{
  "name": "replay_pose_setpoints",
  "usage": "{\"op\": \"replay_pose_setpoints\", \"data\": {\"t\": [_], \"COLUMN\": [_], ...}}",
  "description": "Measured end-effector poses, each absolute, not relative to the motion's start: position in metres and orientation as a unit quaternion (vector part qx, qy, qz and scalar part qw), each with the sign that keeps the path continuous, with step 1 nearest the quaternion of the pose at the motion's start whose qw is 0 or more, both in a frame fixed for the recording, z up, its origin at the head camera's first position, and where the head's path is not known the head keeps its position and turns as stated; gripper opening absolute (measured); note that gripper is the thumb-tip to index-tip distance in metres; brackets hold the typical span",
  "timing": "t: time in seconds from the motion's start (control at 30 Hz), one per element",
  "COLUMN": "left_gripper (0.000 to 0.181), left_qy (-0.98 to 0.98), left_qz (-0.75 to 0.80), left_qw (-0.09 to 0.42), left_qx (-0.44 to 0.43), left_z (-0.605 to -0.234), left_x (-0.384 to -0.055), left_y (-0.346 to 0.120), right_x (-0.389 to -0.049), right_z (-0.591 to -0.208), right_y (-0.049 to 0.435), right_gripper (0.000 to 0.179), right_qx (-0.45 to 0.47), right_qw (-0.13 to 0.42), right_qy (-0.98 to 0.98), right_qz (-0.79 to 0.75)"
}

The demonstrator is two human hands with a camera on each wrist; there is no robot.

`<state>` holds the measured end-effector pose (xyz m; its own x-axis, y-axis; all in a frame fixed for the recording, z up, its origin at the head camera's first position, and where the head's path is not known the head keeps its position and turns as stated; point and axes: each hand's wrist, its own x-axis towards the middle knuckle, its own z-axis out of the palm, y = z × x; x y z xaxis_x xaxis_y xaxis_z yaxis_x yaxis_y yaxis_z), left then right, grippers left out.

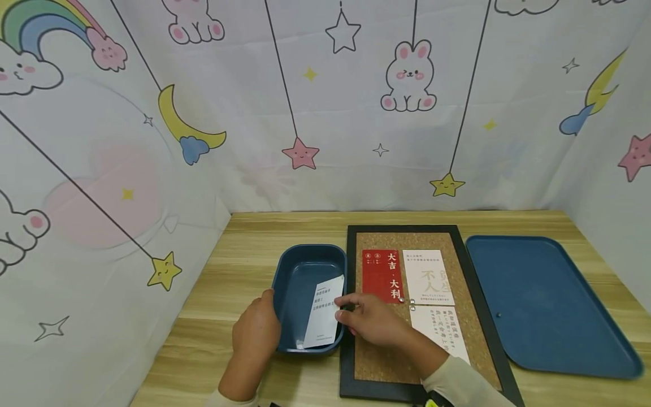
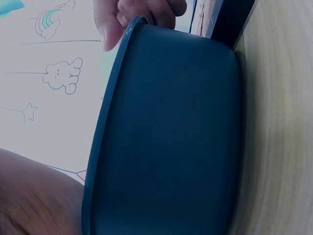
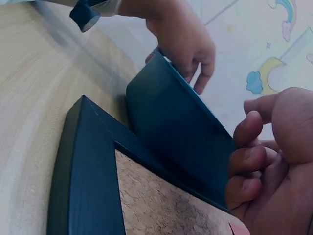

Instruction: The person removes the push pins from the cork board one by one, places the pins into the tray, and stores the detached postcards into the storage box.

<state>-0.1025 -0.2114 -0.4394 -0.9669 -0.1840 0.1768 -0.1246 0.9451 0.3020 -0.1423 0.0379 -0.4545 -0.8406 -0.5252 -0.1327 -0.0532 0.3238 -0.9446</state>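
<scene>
Only the head view clearly shows the white card (image 1: 320, 316), pinched by the right hand (image 1: 373, 319) at the blue bin's (image 1: 296, 294) four o'clock; the left hand (image 1: 256, 327) grips the bin at eight.

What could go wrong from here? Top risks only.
1. Dropped card: the right-hand grip holds the white printed card near one edge, so it could slip into the dark-blue rounded-rectangular bin.
2. Disturbed board: the right forearm crosses the black-framed cork board and may brush the lower white rectangular card there.
3. Stray piece: a small silvery round piece sits on the flat blue tray; a bump might roll it.
</scene>
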Motion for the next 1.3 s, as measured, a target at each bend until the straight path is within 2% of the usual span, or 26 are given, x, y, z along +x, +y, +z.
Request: {"op": "replay_pose_setpoints", "data": {"t": [0.17,0.3,0.87,1.3], "left_gripper": [0.035,0.037,0.035,0.036], "left_qy": [-0.981,-0.981,-0.981,-0.975], "left_qz": [-0.144,-0.145,-0.147,-0.161], "left_qw": [0.102,0.094,0.090,0.130], "left_qx": [0.083,0.089,0.094,0.081], "left_z": [-0.440,-0.440,-0.441,-0.439], "left_x": [-0.103,-0.104,-0.106,-0.104], "left_y": [-0.211,-0.210,-0.213,-0.210], "right_x": [-0.136,-0.133,-0.136,-0.139], "right_z": [-0.451,-0.450,-0.458,-0.459], "right_y": [0.033,0.032,0.056,0.077], "right_gripper": [0.045,0.046,0.026,0.021], "right_qx": [-0.214,-0.225,-0.178,-0.148], "right_qw": [0.230,0.214,0.149,0.089], "right_qy": [0.801,0.811,0.830,0.841], "right_qz": [-0.509,-0.496,-0.507,-0.512]}}
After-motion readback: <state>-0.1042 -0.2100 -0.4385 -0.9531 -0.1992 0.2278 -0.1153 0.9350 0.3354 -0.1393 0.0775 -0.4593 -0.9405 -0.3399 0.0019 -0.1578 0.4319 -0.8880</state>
